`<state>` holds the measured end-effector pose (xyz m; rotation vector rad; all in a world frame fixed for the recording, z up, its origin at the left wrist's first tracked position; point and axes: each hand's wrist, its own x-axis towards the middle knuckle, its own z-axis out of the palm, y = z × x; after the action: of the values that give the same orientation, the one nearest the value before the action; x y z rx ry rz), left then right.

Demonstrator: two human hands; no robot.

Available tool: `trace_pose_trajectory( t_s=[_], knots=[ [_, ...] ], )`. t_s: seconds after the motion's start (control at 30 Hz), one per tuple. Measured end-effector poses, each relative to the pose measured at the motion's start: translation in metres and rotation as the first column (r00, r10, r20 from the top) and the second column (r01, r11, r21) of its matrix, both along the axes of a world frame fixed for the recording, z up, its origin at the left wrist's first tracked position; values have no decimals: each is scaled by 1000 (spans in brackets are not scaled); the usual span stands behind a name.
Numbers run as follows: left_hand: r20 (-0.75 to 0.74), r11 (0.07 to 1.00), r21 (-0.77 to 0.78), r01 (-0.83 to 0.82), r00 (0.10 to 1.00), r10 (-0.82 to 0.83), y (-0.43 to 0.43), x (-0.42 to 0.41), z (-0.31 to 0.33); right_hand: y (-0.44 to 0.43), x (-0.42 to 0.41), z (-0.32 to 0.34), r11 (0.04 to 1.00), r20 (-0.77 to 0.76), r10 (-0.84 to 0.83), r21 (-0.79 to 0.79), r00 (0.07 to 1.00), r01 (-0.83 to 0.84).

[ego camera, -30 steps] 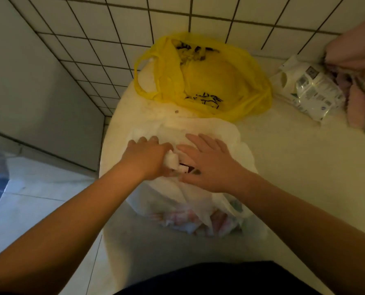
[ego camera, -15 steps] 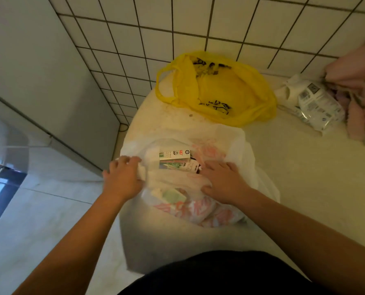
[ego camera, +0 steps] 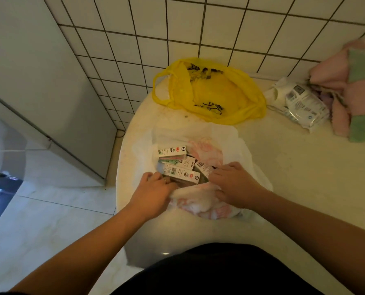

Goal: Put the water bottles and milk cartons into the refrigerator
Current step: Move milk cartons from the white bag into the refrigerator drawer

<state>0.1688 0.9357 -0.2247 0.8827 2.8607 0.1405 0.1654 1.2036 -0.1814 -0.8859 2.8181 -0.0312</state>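
A white plastic bag with red print lies open on the counter's rounded end. Several white milk cartons lie stacked inside it, labels up. My left hand grips the bag's near-left rim beside the cartons. My right hand grips the near-right rim, its fingers curled into the plastic, touching a carton's end. The near rim bunches between both hands. No water bottles show.
A yellow plastic bag lies behind the white one by the tiled wall. A white printed packet and pink and green cloths sit at the back right. A grey appliance side stands left, across a floor gap.
Both hands pulled the bag's mouth wider apart and down towards me. More cartons are now exposed. The view shifted right and back.
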Motion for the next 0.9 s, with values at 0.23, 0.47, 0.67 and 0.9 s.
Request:
trace_pose_trajectory(
  t_s=[0.23, 0.47, 0.67, 0.9],
  knots=[
    [1, 994, 61, -90, 996, 91, 22, 54, -21, 34, 54, -16, 992, -126, -123, -50, 984, 118],
    [124, 993, 34, -114, 986, 109, 40, 78, -30, 55, 102, -44, 948, 21, -318, 19, 948, 318],
    [305, 992, -79, -98, 945, 118, 38, 83, -26, 51, 101, -41, 891, 250, -408, -101, 878, 442],
    [71, 881, -2, -472, 879, 471, 27, 71, -1, 38, 73, -9, 867, -319, -428, -410, 846, 284]
  ],
)
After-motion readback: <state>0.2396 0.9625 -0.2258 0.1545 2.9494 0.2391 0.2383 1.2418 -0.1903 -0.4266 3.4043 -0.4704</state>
